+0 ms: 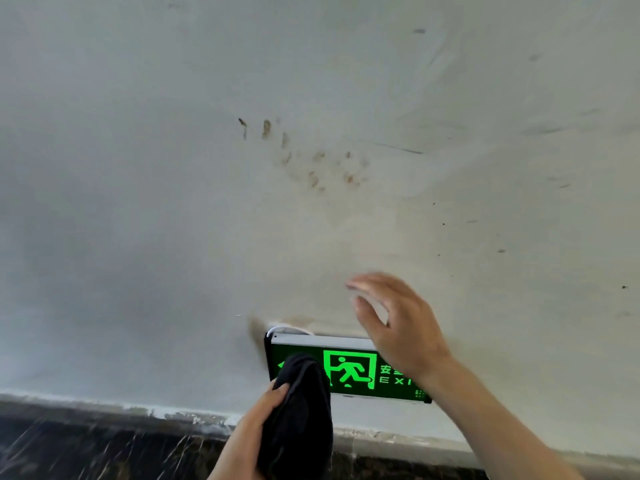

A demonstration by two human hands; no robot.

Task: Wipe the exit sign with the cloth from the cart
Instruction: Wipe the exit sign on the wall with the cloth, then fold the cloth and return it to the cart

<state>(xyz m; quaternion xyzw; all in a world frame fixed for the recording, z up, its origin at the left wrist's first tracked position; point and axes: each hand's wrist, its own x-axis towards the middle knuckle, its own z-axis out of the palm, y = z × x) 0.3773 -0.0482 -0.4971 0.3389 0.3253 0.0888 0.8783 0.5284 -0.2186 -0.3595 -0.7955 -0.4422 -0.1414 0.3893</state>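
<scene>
We were at the wiping step. Our left hand point(258, 422) was closed around the black cloth point(298, 414), and the top of the cloth lay over the left end of the exit sign point(349, 370), covering the arrow there. We could not tell for sure if the cloth pressed on the sign or only sat in front of it, but it looked like touching. The sign glowed green and hung low on the wall point(173, 202), just above the dark strip at the bottom point(104, 445). A thin white wire point(287, 329) curled at its top left corner. Our right hand point(398, 327) was open and held nothing, with its fingers spread. It was in front of the right part of the sign, so some letters were hidden, and it looked a bit blurry. The wall above had brown marks point(311, 161) on it. We thought most of the sign was not wiped yet. The next move needed the cloth to slide to the right across the green front. The open hand needed to get out of the way, or hold the sign's edge to keep it steady. We needed to stay clear of the wire.
</scene>
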